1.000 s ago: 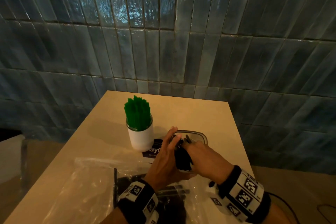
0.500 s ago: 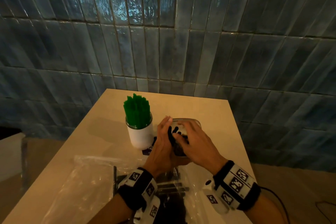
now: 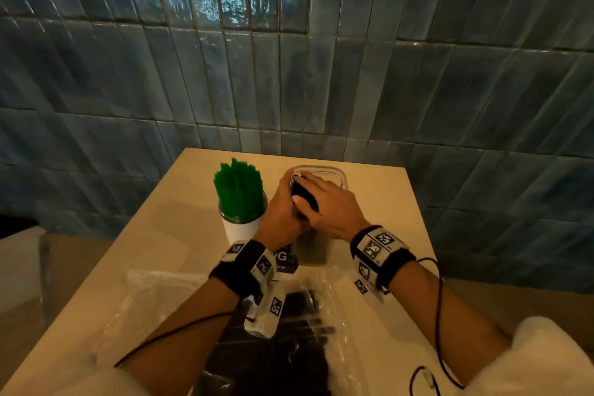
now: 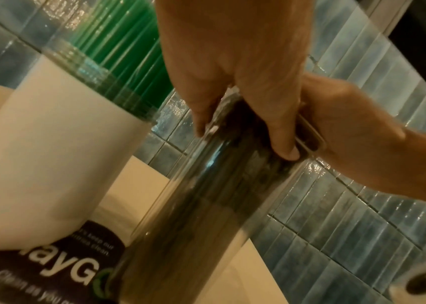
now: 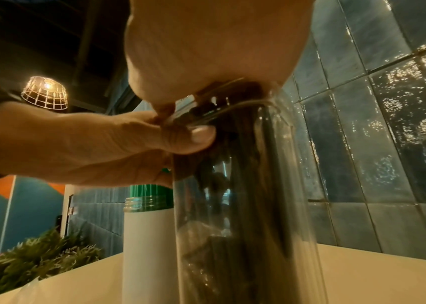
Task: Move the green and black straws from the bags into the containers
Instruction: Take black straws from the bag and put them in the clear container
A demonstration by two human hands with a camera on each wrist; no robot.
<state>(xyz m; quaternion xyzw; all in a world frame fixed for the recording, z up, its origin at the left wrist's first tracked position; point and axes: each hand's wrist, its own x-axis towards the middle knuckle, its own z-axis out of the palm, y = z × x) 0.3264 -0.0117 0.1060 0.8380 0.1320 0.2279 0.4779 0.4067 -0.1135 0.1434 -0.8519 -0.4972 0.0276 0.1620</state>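
Observation:
A bundle of black straws (image 3: pixel 304 194) stands in the clear container (image 3: pixel 337 172) near the middle of the table, its top sticking out above the rim. My left hand (image 3: pixel 284 199) grips the bundle from the left, thumb against it. My right hand (image 3: pixel 324 199) grips it from the right and lies over its top. In the left wrist view the fingers (image 4: pixel 284 148) curl at the container's rim (image 4: pixel 312 142). Green straws (image 3: pixel 239 193) fill the white container (image 3: pixel 241 230) just to the left. More black straws (image 3: pixel 300 304) lie in a plastic bag in front.
Crumpled clear plastic bags (image 3: pixel 154 309) cover the near part of the table (image 3: pixel 385 202). A dark printed card (image 3: pixel 286 262) lies between the two containers. A blue tiled wall (image 3: pixel 289 74) rises just behind the table. A green plant (image 5: pixel 37 263) stands off to the left.
Both hands have carried the black bundle away from me and down into the clear container. It now sits deeper, with the right hand over its top.

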